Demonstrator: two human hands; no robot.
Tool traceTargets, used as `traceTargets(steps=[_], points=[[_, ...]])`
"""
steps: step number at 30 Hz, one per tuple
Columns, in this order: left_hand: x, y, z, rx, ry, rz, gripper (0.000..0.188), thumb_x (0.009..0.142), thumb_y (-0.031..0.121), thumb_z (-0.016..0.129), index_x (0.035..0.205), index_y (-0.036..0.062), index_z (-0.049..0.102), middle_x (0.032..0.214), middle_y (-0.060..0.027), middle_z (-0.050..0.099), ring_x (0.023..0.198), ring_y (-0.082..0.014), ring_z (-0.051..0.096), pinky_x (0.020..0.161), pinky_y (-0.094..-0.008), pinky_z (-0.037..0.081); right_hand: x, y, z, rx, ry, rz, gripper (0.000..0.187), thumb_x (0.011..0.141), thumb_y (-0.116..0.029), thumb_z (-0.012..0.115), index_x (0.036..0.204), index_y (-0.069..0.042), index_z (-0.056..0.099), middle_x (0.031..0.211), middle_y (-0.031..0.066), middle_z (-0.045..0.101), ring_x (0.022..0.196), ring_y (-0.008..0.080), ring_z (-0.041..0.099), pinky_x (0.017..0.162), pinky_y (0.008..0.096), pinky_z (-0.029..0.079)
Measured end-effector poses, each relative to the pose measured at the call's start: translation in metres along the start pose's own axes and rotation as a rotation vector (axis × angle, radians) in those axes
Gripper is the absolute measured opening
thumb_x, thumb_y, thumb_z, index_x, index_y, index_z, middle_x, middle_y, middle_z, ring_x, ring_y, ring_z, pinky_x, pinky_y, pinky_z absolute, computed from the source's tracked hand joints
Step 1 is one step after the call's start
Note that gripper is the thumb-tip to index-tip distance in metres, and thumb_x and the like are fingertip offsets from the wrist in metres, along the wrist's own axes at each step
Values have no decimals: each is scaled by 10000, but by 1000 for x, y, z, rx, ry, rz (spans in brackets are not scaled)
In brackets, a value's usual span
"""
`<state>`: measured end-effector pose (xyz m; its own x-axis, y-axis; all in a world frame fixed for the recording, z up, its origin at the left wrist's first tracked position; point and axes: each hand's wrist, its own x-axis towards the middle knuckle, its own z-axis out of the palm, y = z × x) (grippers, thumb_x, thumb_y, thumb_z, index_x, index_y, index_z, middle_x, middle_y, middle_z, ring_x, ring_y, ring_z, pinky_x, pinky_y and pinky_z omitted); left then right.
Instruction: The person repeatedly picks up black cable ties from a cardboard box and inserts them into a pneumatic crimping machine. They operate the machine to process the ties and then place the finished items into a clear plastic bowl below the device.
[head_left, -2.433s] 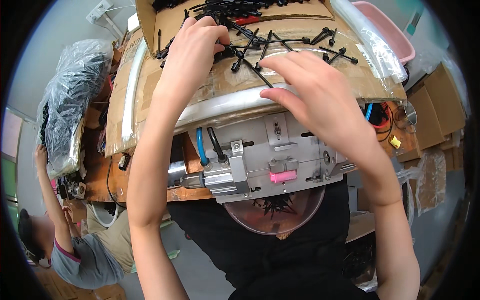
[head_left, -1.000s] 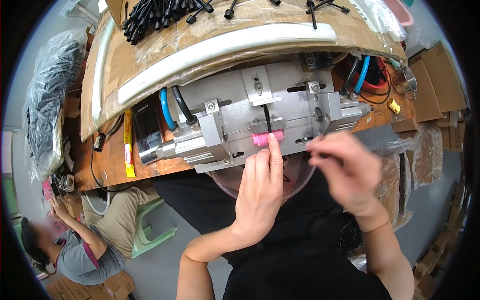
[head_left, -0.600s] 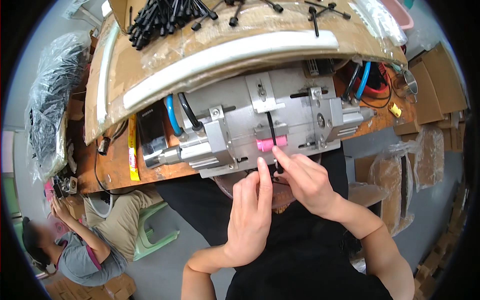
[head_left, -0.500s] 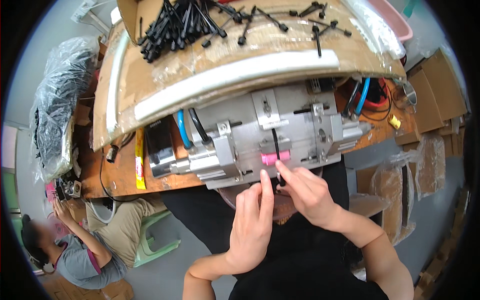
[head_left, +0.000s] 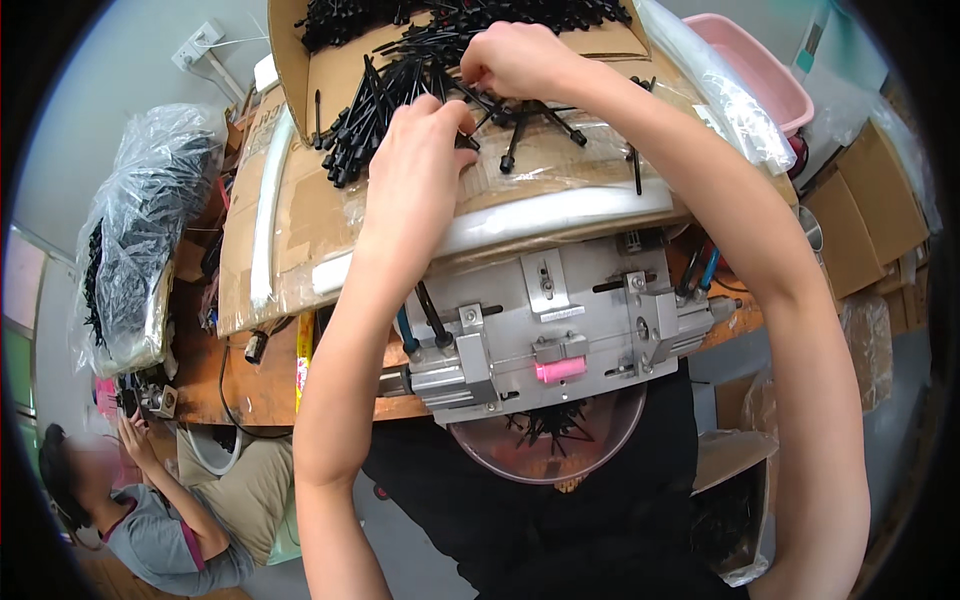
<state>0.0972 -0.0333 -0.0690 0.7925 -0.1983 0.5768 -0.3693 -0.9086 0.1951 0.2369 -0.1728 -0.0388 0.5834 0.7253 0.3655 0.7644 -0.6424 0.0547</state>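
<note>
Two-cyl. metal jig [head_left: 505, 325] on wooden bench [head_left: 270, 390]. L hand [head_left: 415, 145] beyond jig's L half, at heap of black knob-ended rods [head_left: 365, 120]: fingers half-curled, thumb & index slightly apart, a rod end showing there; can't tell if pinched. R hand [head_left: 520, 65] farther beyond jig, nearer its middle, fingers curled in at rods; can't tell what, if anything, it has. Rods lie on cardboard sheet [head_left: 330, 225] beyond jig, more in carton [head_left: 605, 45] farther back. Pink block [head_left: 561, 370] mid jig's front edge. See-through bowl [head_left: 480, 460] w/ more rods below jig. Co-worker [head_left: 170, 535] well L of jig.
</note>
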Motion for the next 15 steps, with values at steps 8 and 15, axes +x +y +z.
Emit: traceTargets(steps=[8,15], points=[[-37,-6,-45,-201,-176,34,154,765,33,708,909,12,658,839,-84,587,803,-232,562,736,-330,447,-17,-1,-14,-79,-202,-76,184,743,-130,700,920,-97,739,814,102,697,799,289,678,735,385,532],[-47,18,-47,-347,-192,-46,209,715,31,755,902,20,663,831,-65,571,727,-174,513,686,-291,436,-48,9,-32,-44,294,-122,186,758,-18,577,902,16,689,857,206,678,874,373,661,785,432,524]])
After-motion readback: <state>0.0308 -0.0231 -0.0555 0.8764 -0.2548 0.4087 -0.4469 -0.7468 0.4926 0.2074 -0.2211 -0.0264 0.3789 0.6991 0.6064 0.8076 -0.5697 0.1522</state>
